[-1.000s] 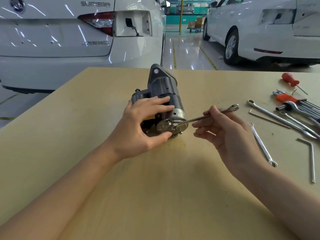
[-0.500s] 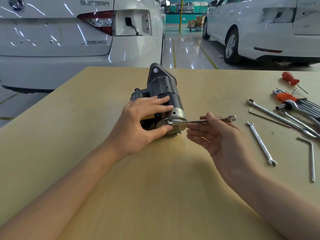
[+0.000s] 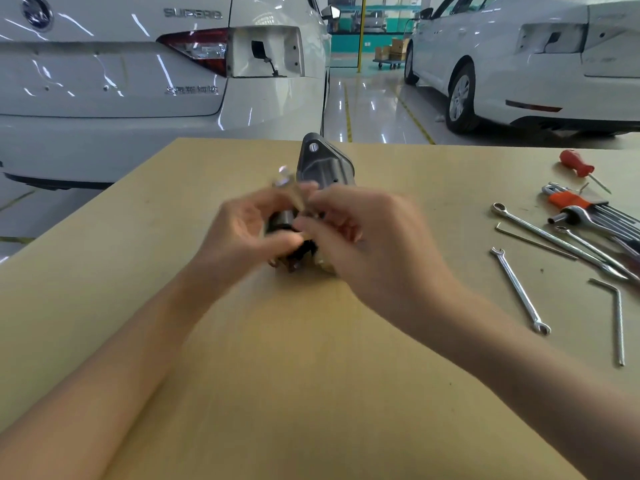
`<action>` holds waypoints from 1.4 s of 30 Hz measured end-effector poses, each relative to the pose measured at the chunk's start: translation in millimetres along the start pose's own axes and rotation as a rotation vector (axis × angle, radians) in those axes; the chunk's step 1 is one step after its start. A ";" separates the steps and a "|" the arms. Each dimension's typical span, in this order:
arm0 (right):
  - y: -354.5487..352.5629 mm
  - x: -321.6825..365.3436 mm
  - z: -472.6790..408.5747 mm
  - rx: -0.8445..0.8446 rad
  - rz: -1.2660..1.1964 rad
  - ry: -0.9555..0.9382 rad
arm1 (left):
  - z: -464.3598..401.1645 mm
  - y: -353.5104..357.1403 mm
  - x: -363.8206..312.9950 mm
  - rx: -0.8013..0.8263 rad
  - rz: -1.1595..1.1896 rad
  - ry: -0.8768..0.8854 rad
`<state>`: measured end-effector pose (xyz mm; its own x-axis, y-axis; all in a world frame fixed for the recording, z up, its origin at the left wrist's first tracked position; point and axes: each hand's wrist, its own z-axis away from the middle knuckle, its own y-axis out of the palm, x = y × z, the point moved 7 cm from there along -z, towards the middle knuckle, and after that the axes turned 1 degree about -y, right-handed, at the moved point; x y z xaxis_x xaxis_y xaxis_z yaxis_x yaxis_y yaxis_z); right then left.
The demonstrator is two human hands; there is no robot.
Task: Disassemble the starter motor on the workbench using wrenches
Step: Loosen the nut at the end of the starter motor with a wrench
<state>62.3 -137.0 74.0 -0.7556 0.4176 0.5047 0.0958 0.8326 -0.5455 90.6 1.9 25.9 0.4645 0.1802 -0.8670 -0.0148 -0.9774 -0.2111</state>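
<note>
Starter motor (image 3: 325,168), a dark grey metal casting with a bolt-hole flange at its far end, is lying mid-table, and we are crowding both hands over its near end. Our left hand (image 3: 242,233) and right hand (image 3: 363,237) are blurred; their fingers are curling around the housing, but we cannot tell what either is gripping. A shiny wrench end (image 3: 283,176) is poking up above our left fingers. On the tan wooden table (image 3: 311,393), to our right, a slim silver open-end wrench (image 3: 519,289), a bent hex key (image 3: 618,320) and a red-handled screwdriver (image 3: 576,163) are lying apart.
</note>
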 end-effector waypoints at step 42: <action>4.9 -92.9 74.8 -0.374 -1.213 0.923 | 8.5 -32.5 69.9 -0.365 0.305 -0.668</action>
<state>84.5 -199.0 -25.6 0.1307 -0.5886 0.7978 0.0039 0.8050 0.5932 116.1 47.1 -31.7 -0.1402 -0.1841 -0.9728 0.2876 -0.9478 0.1379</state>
